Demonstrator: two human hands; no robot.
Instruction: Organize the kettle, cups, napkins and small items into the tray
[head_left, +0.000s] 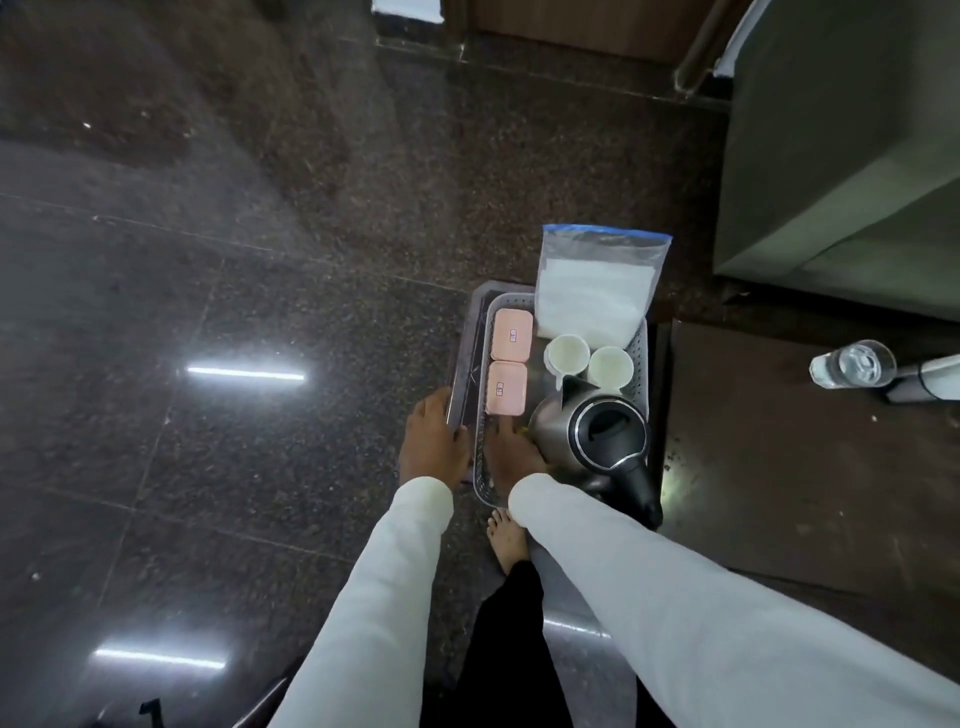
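A white perforated tray (642, 358) rests on a dark steel tray (460, 384), held above the floor. Inside it stand two pink boxes (511, 335) on the left, two white cups (569, 354) in the middle, a steel kettle with a black lid (605, 431) at the near right, and a clear zip bag of white napkins (597, 291) leaning at the far end. My left hand (434, 441) grips the steel tray's near left edge. My right hand (511, 452) lies inside the white tray, fingers touching the near pink box beside the kettle.
Dark polished stone floor stretches to the left and ahead. A brown table surface (779, 441) lies to the right with a glass of water (852, 364) on it. A grey-green cabinet (841, 156) rises at the upper right. My bare foot (506, 540) shows below the tray.
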